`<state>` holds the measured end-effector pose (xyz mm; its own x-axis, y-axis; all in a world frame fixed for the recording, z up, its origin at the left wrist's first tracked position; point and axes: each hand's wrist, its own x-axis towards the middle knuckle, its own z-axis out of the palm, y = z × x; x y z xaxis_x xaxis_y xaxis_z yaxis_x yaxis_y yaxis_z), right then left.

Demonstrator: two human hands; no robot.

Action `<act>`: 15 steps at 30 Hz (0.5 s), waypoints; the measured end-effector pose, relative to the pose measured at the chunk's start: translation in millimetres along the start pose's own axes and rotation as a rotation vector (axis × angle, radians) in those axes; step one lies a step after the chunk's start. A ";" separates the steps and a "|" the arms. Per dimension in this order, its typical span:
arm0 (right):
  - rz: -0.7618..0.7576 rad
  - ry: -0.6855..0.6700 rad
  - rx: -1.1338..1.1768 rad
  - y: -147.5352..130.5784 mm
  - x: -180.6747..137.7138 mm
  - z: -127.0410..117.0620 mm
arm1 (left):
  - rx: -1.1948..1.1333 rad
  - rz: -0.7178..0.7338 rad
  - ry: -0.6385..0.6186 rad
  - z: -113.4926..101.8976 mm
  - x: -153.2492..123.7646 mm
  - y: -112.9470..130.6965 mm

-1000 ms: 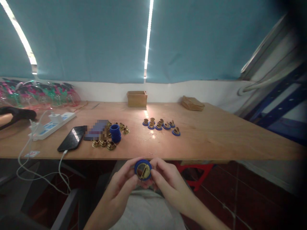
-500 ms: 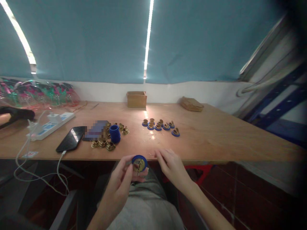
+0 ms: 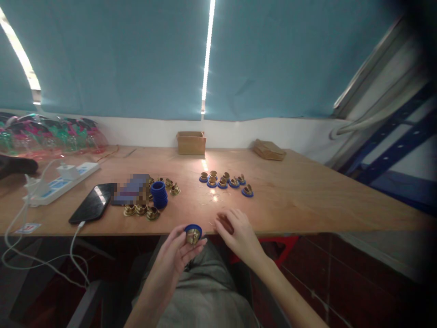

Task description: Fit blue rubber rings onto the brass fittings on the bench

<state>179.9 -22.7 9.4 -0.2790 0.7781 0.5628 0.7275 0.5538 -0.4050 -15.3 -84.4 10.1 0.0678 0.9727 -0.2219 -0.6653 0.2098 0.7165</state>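
Note:
My left hand (image 3: 177, 248) holds a brass fitting (image 3: 193, 236) with a blue ring (image 3: 194, 226) around its rim, above my lap just off the table edge. The fitting's slotted side faces me. At the table's front edge, my right hand (image 3: 235, 232) has thumb and fingers pinched together. A thin curved wire (image 3: 211, 224) shows faintly at its fingertips. Several thin, wire-like loops (image 3: 211, 198) lie on the wood beyond. Behind them stand several brass fittings seated in blue rings (image 3: 222, 183). To the left are a stack of blue rings (image 3: 159, 196) and several loose brass fittings (image 3: 141, 209).
A black phone (image 3: 92, 203) on a charging cable and a white power strip (image 3: 64, 182) occupy the table's left. Farther back are an open cardboard box (image 3: 191, 144), a folded brown paper bag (image 3: 269, 150) and plastic-wrapped bottles (image 3: 51, 136). A red stool (image 3: 287, 248) shows below the edge.
The left hand has turned the brass fitting, and its fingers are now more spread beneath it. My right hand has shifted slightly, fingers more curled. The whole view has moved a little.

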 end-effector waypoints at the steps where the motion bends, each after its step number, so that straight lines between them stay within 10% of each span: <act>1: -0.011 -0.007 -0.001 -1.6 -1.8 0.3 | -0.002 0.001 0.006 0.0 0.3 0.2; 15: -0.295 0.095 0.118 23.1 -37.9 19.0 | 0.252 0.238 0.002 0.1 -7.1 4.8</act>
<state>195.3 -33.8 -35.0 -0.4032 0.5506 0.7309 0.5447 0.7862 -0.2918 -18.9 -90.3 15.2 -0.0690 0.9972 -0.0297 -0.4576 -0.0052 0.8892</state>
